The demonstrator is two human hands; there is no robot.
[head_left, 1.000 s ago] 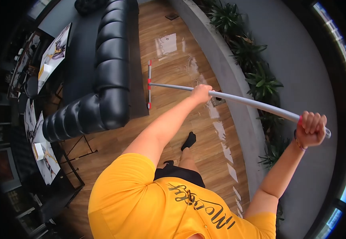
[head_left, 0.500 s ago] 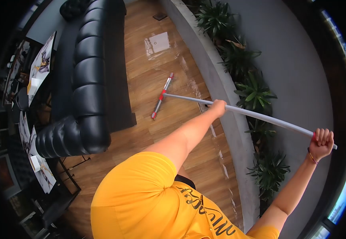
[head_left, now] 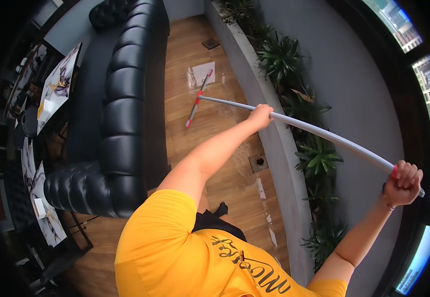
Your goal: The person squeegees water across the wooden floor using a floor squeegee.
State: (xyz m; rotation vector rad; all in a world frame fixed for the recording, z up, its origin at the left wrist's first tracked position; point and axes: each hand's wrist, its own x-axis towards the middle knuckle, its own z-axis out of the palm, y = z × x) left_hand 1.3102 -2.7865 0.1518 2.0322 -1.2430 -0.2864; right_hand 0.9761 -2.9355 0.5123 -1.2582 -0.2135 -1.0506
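Both my hands grip a floor squeegee by its long grey pole (head_left: 333, 138). My left hand (head_left: 261, 117) is closed around the middle of the pole, above the edge of the low concrete wall. My right hand (head_left: 405, 184) is wrapped around the far end, by a red collar, with the pole's tip poking out beyond it. The squeegee head (head_left: 192, 112), grey with red ends and a red centre, is down at the wood-look floor (head_left: 180, 64). Shiny wet patches and reflections show around it.
A black tufted sofa (head_left: 126, 99) flanks the floor on the left, with marble-patterned tables (head_left: 59, 91) behind it. On the right runs a concrete planter wall (head_left: 279, 128) with leafy plants (head_left: 318, 157). Floor drains (head_left: 258, 162) lie near that wall. My foot (head_left: 221, 210) shows below.
The squeegee head has moved slightly up and left, farther along the floor. Both hands still hold the pole. The view has shifted, and a floor drain and my foot now show.
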